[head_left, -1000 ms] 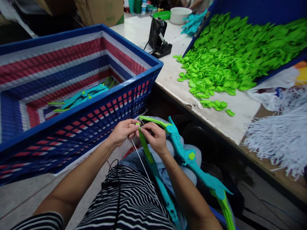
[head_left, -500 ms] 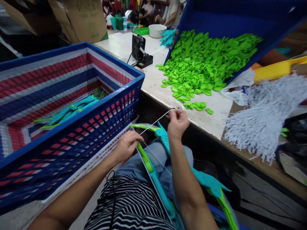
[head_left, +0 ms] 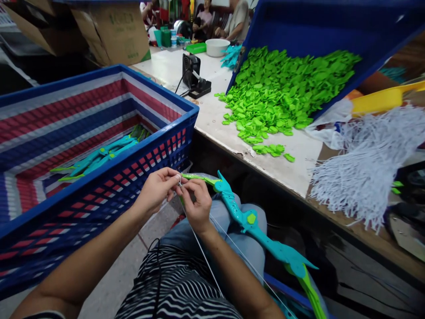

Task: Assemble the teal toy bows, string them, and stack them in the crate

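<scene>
A turquoise and green plastic toy bow (head_left: 259, 235) lies across my jeans-clad lap, its green tip pointing left toward the basket. At that tip, my left hand (head_left: 156, 189) pinches a thin white string (head_left: 202, 248), a small loop of it showing at the fingertips. Right beside it, the fingers of my right hand (head_left: 197, 204) are closed on the same string, the two hands almost touching. From there, strands of string run down toward the lower right across my lap. My fingers partly hide the tip, and my right forearm covers part of the lap.
On the left stands a blue basket (head_left: 159, 133) with a striped lining and several turquoise and green pieces inside. A tilted blue bin (head_left: 299, 26) spills green plastic pieces (head_left: 275, 93) onto the table (head_left: 212, 128). A small black fan (head_left: 191, 71) and white string bundles (head_left: 358, 173) also lie there.
My right hand has come left and down from the table edge to meet my left hand, which moved slightly up and left. A second turquoise and green length on my lap is out of sight.
</scene>
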Tool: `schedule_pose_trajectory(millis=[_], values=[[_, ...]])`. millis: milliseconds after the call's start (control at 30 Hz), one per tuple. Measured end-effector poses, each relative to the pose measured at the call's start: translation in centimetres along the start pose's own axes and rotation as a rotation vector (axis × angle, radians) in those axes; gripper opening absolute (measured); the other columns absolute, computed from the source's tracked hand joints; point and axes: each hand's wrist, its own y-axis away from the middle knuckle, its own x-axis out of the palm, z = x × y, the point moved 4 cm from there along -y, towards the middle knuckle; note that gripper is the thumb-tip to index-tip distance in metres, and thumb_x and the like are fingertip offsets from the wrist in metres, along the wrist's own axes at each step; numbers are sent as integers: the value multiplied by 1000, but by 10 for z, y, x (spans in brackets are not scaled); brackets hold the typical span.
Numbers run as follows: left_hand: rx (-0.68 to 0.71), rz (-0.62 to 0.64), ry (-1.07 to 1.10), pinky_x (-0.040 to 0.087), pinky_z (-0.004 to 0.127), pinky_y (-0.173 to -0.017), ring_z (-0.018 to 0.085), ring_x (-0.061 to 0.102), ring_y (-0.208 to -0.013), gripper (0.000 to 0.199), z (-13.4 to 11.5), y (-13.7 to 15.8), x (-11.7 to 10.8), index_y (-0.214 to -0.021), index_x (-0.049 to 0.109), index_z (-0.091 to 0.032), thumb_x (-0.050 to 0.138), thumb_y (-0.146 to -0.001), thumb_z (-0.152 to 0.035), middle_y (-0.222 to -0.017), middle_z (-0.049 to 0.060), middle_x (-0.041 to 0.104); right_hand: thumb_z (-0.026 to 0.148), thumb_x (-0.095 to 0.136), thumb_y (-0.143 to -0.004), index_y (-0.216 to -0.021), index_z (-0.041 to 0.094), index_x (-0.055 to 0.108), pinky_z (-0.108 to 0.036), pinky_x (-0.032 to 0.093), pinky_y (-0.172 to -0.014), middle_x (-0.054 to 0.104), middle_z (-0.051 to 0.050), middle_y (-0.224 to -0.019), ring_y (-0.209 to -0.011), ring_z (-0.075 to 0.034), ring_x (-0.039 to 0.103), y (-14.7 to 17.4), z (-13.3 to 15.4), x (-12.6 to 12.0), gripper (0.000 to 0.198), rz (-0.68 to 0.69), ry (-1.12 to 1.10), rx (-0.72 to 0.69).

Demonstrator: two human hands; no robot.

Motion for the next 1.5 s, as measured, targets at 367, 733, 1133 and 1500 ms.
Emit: schedule_pose_trajectory(millis=[367, 733, 1133, 1500], values=[[-147, 93, 133, 45, 18, -41, 9, 55, -41, 32, 6, 2, 10, -64, 63, -11, 81, -50, -34, -47, 1, 60, 17, 52, -89, -91, 22, 68, -27, 51, -70, 61, -3, -87, -81, -13, 59, -16, 0, -6, 17, 3, 18, 32], [-218, 123, 216, 47, 19, -46, 10, 58, -52, 16, 6, 0, 11, -62, 65, -11, 73, -54, -23, -59, 3, 63, 20, 56, -87, -91, 21, 69, -27, 52, -71, 64, -3, -86, -80, -13, 62, -27, 3, -18, 13, 169, 59, -100], [-60, 139, -239, 34, 18, -44, 7, 47, -47, 23, 6, 0, -2, -62, 66, -14, 77, -56, -34, -53, -3, 59, 17, 51, -88, -75, 18, 57, -25, 47, -66, 60, -1, -73, -69, -12, 57, -16, -4, -15, 14, 227, 2, 58], [-29, 189, -340, 43, 23, -59, 15, 59, -62, 21, 11, 11, -14, -68, 75, -16, 70, -64, -36, -67, 2, 71, 16, 44, -91, -81, 19, 54, -28, 47, -70, 58, -3, -76, -74, -14, 56, 1, -2, -6, 14, 252, 151, -116]])
